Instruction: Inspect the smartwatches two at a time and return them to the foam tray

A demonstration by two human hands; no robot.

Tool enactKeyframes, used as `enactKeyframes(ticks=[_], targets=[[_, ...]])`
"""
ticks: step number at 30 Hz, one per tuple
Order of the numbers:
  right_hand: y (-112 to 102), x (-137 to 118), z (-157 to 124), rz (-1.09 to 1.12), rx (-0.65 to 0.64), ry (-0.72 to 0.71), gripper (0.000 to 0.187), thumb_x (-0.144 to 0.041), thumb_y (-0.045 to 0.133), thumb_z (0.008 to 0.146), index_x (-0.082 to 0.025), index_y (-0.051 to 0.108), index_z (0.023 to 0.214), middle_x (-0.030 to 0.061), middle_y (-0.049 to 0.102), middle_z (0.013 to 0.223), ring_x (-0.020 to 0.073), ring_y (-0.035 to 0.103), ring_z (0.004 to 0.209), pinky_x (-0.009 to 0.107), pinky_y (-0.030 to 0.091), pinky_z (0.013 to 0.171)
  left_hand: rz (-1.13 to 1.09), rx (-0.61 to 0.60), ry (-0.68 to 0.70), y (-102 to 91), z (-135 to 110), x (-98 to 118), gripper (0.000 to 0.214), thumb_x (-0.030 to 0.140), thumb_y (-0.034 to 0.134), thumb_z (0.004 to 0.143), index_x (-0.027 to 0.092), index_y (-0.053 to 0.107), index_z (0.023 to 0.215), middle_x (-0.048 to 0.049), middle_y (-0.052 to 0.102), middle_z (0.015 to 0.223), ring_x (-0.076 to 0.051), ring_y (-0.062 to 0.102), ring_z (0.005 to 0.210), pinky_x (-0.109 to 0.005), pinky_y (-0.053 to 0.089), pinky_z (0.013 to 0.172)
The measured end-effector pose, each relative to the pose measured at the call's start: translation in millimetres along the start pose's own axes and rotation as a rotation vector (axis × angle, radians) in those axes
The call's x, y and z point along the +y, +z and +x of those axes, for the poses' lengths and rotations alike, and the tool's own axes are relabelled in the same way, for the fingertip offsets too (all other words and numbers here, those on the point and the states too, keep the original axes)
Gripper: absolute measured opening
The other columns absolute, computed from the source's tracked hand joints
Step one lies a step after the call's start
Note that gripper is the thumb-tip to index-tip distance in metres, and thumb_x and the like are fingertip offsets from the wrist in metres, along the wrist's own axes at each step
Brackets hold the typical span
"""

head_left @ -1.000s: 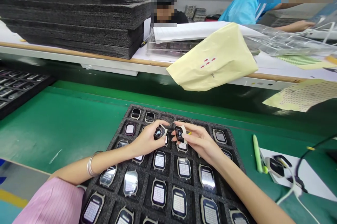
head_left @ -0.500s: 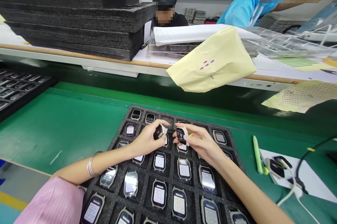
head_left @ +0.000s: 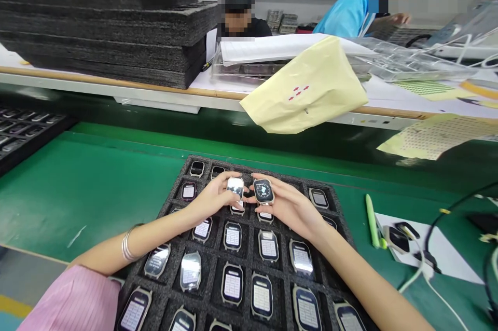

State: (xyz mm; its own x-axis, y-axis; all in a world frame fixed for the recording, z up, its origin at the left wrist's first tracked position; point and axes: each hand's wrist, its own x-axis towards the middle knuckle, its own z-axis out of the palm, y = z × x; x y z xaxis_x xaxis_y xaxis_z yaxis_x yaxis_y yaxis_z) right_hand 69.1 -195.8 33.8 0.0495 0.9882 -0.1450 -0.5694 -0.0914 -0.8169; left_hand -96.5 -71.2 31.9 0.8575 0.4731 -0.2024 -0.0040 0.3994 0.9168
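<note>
Between the fingers and thumb of my left hand is a smartwatch without a strap, its screen bright with glare. My right hand holds a second smartwatch, its dark face showing a dial and turned up toward me. Both hands hover close together over the far half of a black foam tray. Strapless watches fill many of the tray's pockets, such as a lit watch showing a pale grid. My forearms and hands cover some pockets.
Left on the green bench lies another tray of watches. To the right are a light green pen, white paper and cables. Stacked black foam and a hanging yellow sheet occupy the shelf. Two people are beyond it.
Both watches have turned so their screens face up toward me; the right one now shows a dial. My hands have come slightly closer together. The view has shifted a little.
</note>
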Motion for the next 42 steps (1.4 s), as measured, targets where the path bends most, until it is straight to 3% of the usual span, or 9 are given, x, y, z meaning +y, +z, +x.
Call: enactKeyframes(ticks=[4, 7, 14, 18, 25, 30, 34, 42], targets=[[-1.9, 1.6, 0.8, 0.011, -0.015, -0.005, 0.035, -0.036, 0.055, 0.093, -0.014, 0.058, 0.119, 0.0161, 0.061, 0.11, 0.0294, 0.063, 0.095, 0.037, 0.05, 0.077, -0.058, 0.003, -0.038, -0.2, -1.9, 8.1, 0.045, 0.013, 0.059, 0.067, 0.016, 0.05, 0.111, -0.0079, 0.067, 0.095, -0.019, 0.066, 0.084, -0.034, 0.052, 0.075], [-1.6, 2.5, 0.1, -0.017, -0.012, -0.008, 0.031, -0.032, 0.056, 0.093, -0.015, 0.059, 0.118, 0.0155, 0.061, 0.111, 0.0292, 0.064, 0.092, 0.037, 0.051, 0.076, -0.05, -0.012, -0.041, -1.8, -1.3, 10.5, 0.044, 0.012, 0.055, 0.068, 0.016, 0.049, 0.112, -0.0077, 0.068, 0.095, -0.02, 0.066, 0.086, -0.035, 0.052, 0.077], [-2.1, 2.4, -1.6, -0.008, -0.025, 0.019, 0.036, -0.03, 0.062, 0.09, -0.019, 0.055, 0.124, 0.0155, 0.055, 0.125, 0.0301, 0.059, 0.105, 0.044, 0.05, 0.083, -0.015, -0.022, -0.025, -5.4, 1.2, 7.9, 0.046, 0.012, 0.051, 0.067, 0.018, 0.049, 0.112, -0.0042, 0.066, 0.091, -0.019, 0.065, 0.085, -0.038, 0.052, 0.079], [-3.8, 2.9, -1.7, -0.031, -0.015, 0.032, 0.039, -0.029, 0.062, 0.09, -0.021, 0.053, 0.127, 0.0143, 0.053, 0.128, 0.0292, 0.058, 0.107, 0.042, 0.052, 0.081, 0.032, -0.024, 0.012, -5.8, 2.7, 4.5, 0.046, 0.011, 0.05, 0.066, 0.018, 0.05, 0.111, -0.0022, 0.065, 0.088, -0.018, 0.064, 0.085, -0.037, 0.053, 0.078], [-0.5, 1.2, -1.5, -0.035, -0.017, 0.02, 0.032, -0.033, 0.061, 0.09, -0.015, 0.06, 0.117, 0.0169, 0.054, 0.126, 0.0302, 0.057, 0.108, 0.042, 0.051, 0.083, 0.074, -0.011, 0.018, -6.0, 3.0, 2.0, 0.043, 0.012, 0.05, 0.067, 0.019, 0.049, 0.11, -0.0007, 0.061, 0.086, -0.016, 0.064, 0.08, -0.034, 0.054, 0.075], [0.9, 0.7, -2.2, -0.064, -0.02, 0.037, 0.041, -0.031, 0.066, 0.087, -0.019, 0.056, 0.125, 0.0141, 0.053, 0.127, 0.0287, 0.056, 0.111, 0.041, 0.048, 0.089, 0.298, -0.024, 0.1, -10.1, 5.3, -3.5, 0.049, 0.012, 0.06, 0.066, 0.018, 0.047, 0.113, -0.0003, 0.058, 0.086, -0.012, 0.058, 0.069, -0.026, 0.049, 0.064], [2.1, 1.9, -3.2, -0.14, 0.011, 0.009, 0.04, -0.029, 0.07, 0.085, -0.02, 0.059, 0.122, 0.0115, 0.058, 0.121, 0.027, 0.06, 0.104, 0.039, 0.052, 0.085, 0.539, 0.034, 0.24, -15.5, 6.0, -8.8, 0.039, 0.019, 0.062, 0.071, 0.017, 0.052, 0.109, -0.0045, 0.058, 0.098, -0.017, 0.055, 0.087, -0.029, 0.045, 0.074], [-2.3, 4.3, -3.6, -0.224, 0.035, -0.064, 0.032, -0.021, 0.079, 0.073, -0.018, 0.069, 0.103, 0.0084, 0.063, 0.1, 0.0251, 0.062, 0.094, 0.03, 0.054, 0.07, 0.672, -0.024, 0.247, -12.0, -2.5, -8.7, 0.035, 0.014, 0.055, 0.073, 0.019, 0.053, 0.108, -0.0028, 0.06, 0.097, -0.019, 0.055, 0.09, -0.032, 0.042, 0.083]])
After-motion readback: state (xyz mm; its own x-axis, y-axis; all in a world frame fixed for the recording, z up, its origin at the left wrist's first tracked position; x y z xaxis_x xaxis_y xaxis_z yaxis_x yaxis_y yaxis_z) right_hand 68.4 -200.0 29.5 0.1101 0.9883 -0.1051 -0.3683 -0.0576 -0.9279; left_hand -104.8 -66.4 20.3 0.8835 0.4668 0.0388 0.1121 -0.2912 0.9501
